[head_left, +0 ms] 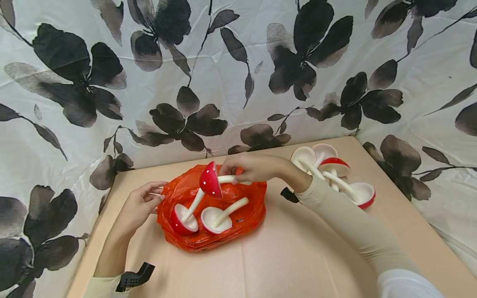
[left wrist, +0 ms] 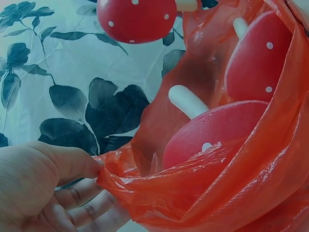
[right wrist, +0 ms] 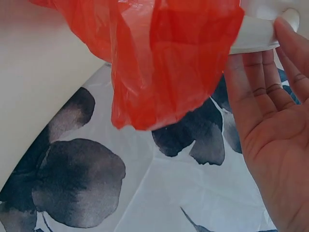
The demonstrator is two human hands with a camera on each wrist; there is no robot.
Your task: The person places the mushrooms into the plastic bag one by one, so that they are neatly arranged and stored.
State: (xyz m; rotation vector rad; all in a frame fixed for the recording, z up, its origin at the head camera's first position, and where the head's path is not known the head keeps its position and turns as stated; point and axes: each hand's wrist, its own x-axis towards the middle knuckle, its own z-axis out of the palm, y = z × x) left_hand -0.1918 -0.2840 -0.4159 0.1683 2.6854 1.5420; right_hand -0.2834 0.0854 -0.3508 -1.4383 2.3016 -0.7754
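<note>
A red plastic bag (head_left: 242, 227) lies spread open on the table. Two toy mushrooms, red with white dots, white undersides and white stems, sit in it: one at the left (head_left: 179, 221), the other at the middle (head_left: 214, 220). My right hand (head_left: 257, 166) holds a third mushroom (head_left: 210, 181) by its stem above the bag, cap pointing left. In the right wrist view, thumb and fingers pinch that pale stem (right wrist: 256, 35), while bag plastic hides the cap. At the bag's left edge, my left hand (left wrist: 53, 188) pinches the rim between thumb and fingers.
Several more mushrooms (head_left: 363, 193) are heaped at the table's back right, beyond my right forearm. The light wooden table (head_left: 283, 252) ends at a white cloth (head_left: 238, 74) with dark flowers, hung behind and at the sides.
</note>
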